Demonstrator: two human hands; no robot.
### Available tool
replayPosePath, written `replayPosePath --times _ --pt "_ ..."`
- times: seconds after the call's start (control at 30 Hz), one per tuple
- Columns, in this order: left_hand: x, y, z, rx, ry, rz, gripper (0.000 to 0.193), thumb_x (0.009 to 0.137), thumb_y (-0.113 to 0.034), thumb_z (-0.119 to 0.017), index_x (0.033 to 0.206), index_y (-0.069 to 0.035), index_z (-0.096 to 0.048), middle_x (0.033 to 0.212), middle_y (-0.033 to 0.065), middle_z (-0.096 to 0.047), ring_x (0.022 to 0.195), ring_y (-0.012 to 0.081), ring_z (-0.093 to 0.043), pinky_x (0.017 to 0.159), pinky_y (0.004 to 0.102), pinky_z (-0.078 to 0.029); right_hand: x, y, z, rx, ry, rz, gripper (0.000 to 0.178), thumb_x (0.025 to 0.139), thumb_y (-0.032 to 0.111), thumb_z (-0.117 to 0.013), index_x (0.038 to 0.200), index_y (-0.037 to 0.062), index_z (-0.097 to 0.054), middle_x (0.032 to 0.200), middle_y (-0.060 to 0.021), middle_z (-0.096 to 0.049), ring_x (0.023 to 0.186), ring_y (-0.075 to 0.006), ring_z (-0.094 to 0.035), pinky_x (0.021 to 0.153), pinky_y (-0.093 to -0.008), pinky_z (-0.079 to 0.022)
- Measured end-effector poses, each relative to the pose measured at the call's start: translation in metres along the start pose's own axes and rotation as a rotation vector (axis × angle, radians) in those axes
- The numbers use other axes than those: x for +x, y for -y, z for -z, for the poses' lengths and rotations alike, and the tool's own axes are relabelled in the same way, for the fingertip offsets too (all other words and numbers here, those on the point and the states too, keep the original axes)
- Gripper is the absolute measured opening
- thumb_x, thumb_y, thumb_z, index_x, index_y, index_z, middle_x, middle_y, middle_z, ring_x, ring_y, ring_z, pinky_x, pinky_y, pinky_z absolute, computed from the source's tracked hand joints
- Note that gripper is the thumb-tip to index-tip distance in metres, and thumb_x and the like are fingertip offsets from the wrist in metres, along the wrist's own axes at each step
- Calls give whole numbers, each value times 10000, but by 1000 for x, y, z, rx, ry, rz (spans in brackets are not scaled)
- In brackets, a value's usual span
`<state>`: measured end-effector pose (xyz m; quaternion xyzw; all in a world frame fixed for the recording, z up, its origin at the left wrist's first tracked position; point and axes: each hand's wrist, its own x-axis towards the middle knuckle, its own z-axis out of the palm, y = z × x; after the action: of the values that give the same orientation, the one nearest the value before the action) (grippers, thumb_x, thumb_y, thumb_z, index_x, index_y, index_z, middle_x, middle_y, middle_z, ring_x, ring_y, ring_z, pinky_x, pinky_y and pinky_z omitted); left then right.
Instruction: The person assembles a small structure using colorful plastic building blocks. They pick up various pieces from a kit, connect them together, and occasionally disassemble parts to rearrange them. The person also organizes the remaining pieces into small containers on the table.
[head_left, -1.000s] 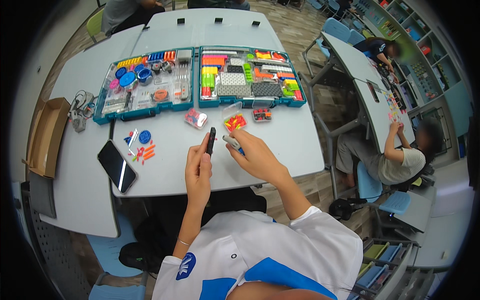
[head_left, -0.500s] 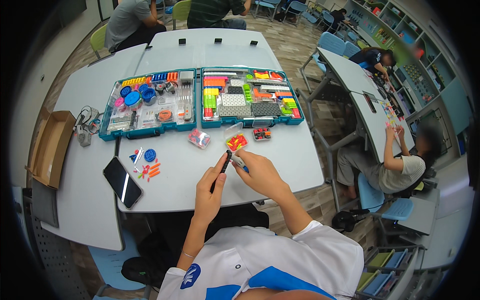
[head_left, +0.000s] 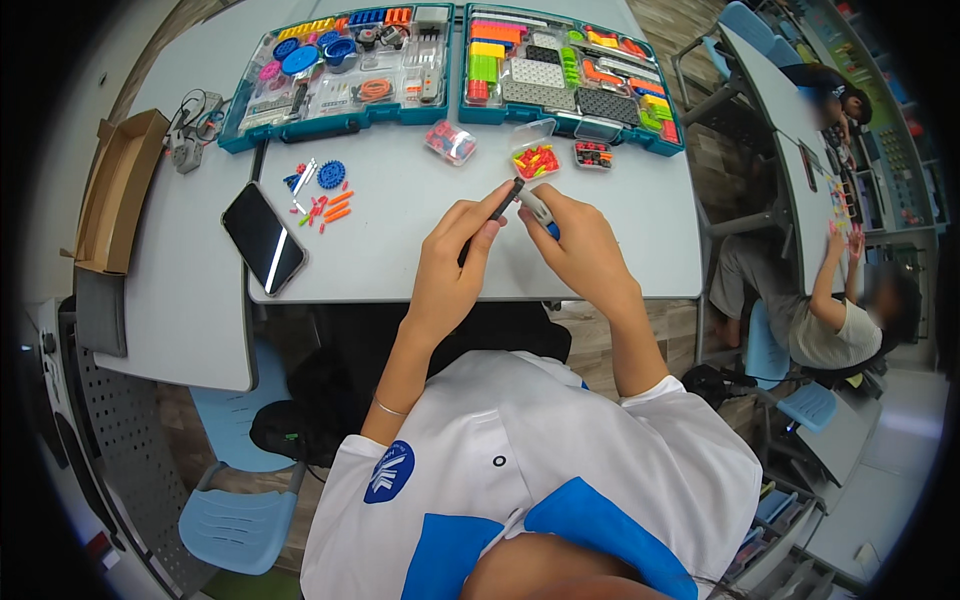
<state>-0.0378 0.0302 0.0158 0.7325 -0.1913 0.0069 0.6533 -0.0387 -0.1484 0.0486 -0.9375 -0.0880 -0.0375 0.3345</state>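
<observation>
Over the near part of the table, my left hand (head_left: 450,262) is closed around a slim black beam-like building piece (head_left: 507,199), held at a slant. My right hand (head_left: 588,252) grips a grey and blue hand tool (head_left: 541,212), its tip against or very close to the black piece's upper end. Whether they touch, I cannot tell. Just beyond my fingers stands an open clear box of red and yellow connector pins (head_left: 536,162). Beside it are a clear box of pink and blue pieces (head_left: 450,143) and a small box of black and red pieces (head_left: 593,156).
Two teal-edged kit cases (head_left: 350,128) full of sorted building parts lie farther back. Left of my hands are a phone (head_left: 264,238), a blue gear (head_left: 331,174) and loose orange pins (head_left: 338,206). An open cardboard box (head_left: 115,205) and cabled devices (head_left: 187,150) sit far left.
The view has tilted downward, so the table and cases appear higher. Both hands keep their hold on the black piece and the tool, still close together.
</observation>
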Motion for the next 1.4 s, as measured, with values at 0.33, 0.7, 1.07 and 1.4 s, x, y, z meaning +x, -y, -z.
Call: replayPosePath --times 0.33,0.7,1.07,1.4 --pt "-2 4 -4 -8 -72 24 388 1010 -57 -518 1392 -88 -573 922 84 -579 711 146 -491 654 272 -433 -2 1 0 -34 37 27 155 906 156 -630 972 33 -561 875 -166 -662 755 -376 -649 656 -458 -493" --pt "-2 4 6 128 -15 -69 402 981 -8 -527 1373 -75 -587 899 99 -586 745 170 -524 682 281 -443 -1 7 -13 -134 60 -19 215 932 224 -639 952 18 -583 758 -191 -657 682 -383 -646 615 -455 -500" --pt "14 34 69 82 -588 140 369 1009 -79 -518 1369 -92 -598 868 53 -597 671 96 -458 581 267 -374 -16 -16 -7 174 129 -272 385 945 339 -672 855 -30 -611 616 -211 -549 519 -278 -370 530 -410 -355" --pt "7 44 36 143 -273 57 379 1014 -140 -552 1391 -126 -590 970 -9 -608 657 19 -373 562 189 -330 28 -51 9 -136 -23 -117 450 975 277 -588 1307 36 -405 1179 -243 -558 931 -430 -633 804 -485 -518"
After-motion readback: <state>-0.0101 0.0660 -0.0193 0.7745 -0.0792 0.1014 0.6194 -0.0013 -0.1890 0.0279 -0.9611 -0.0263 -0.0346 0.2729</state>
